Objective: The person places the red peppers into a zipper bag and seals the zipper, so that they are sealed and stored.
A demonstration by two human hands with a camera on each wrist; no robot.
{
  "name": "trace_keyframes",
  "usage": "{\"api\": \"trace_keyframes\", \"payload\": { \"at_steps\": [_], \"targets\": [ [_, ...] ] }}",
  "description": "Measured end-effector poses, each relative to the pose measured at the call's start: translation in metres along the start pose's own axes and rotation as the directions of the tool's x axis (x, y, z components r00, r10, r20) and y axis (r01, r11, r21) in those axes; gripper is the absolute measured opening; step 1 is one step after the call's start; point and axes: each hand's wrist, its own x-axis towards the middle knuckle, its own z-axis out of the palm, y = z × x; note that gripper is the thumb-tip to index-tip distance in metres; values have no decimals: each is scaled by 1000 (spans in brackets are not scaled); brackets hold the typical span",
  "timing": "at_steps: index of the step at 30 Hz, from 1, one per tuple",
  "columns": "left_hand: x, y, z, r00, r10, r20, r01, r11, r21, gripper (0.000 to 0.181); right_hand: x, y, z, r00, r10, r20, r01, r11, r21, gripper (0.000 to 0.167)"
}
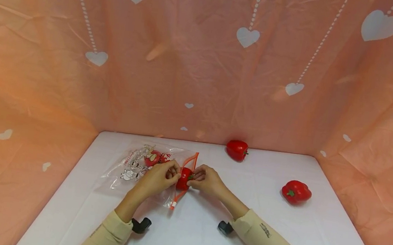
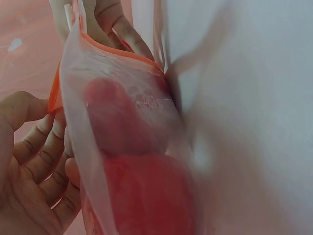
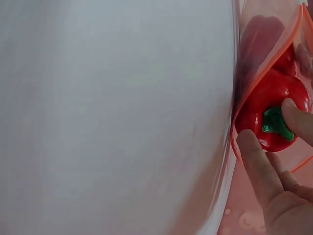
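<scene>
A clear zip bag point(image 1: 114, 180) with an orange rim and printed cartoon figures lies on the left half of the table. My left hand point(image 1: 157, 177) pinches its rim between thumb and fingers, as the left wrist view also shows. Lying in the bag's mouth is a red bell pepper point(image 1: 183, 182), its green stem point(image 3: 275, 122) facing out to the right. My right hand point(image 1: 209, 182) holds this pepper at the stem end, with the thumb beside the stem. More red shapes point(image 2: 146, 196) show through the plastic, blurred in the left wrist view.
Two more red bell peppers lie on the white table point(image 1: 188, 237): one pepper point(image 1: 236, 150) by the back edge, another pepper point(image 1: 296, 192) on the right. Black wrist mounts point(image 1: 141, 225) stick out from both sleeves. A peach curtain point(image 1: 217, 79) with hearts surrounds the table.
</scene>
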Motion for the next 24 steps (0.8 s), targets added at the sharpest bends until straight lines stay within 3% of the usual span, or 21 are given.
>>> {"api": "trace_keyframes", "payload": {
  "at_steps": [24],
  "targets": [
    [0, 1, -3, 1000, -13, 22, 14, 1000, -21, 9, 11, -6, 14, 998, 65, -4, -64, 993, 97, 33]
  ]
}}
